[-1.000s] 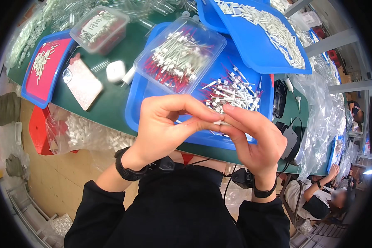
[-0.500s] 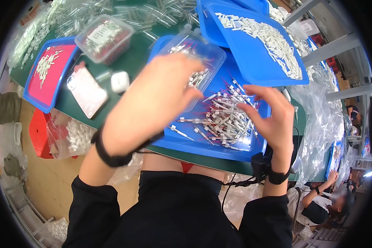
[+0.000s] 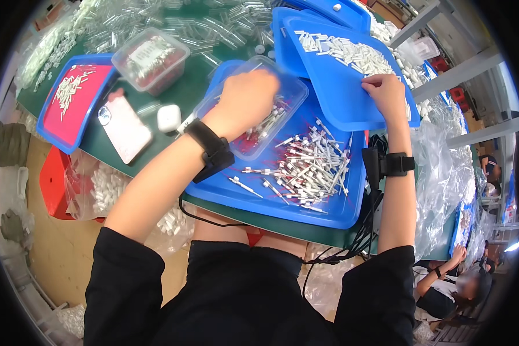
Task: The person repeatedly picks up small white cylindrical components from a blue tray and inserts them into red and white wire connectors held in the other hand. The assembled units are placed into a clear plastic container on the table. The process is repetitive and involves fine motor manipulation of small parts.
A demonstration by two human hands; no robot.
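Note:
My left hand (image 3: pixel 249 99) is over a clear plastic tub (image 3: pixel 297 95) that holds thin white sticks with pink ends. Its fingers point down into the tub and are hidden behind the back of the hand. Over the tilted blue tray (image 3: pixel 334 109) of short white tubes (image 3: pixel 349 52), my right hand (image 3: pixel 387 95) has its thumb and fingertips pinched together. Whatever is between those fingertips is too small to make out. Below the tub, a heap of similar white sticks (image 3: pixel 311 170) lies in a large blue tray (image 3: pixel 271 209).
At left are a small blue tray lined in pink (image 3: pixel 72 135), a lidless clear box (image 3: pixel 155 75) of white pieces, a phone (image 3: pixel 127 130) and a white case (image 3: pixel 169 118). Clear tubes (image 3: pixel 213 29) cover the far table. A co-worker (image 3: pixel 452 288) sits at lower right.
My right hand has moved up and away from the stick heap to the tray of white tubes, its fingers closing to a pinch. My left hand has shifted slightly over the tub.

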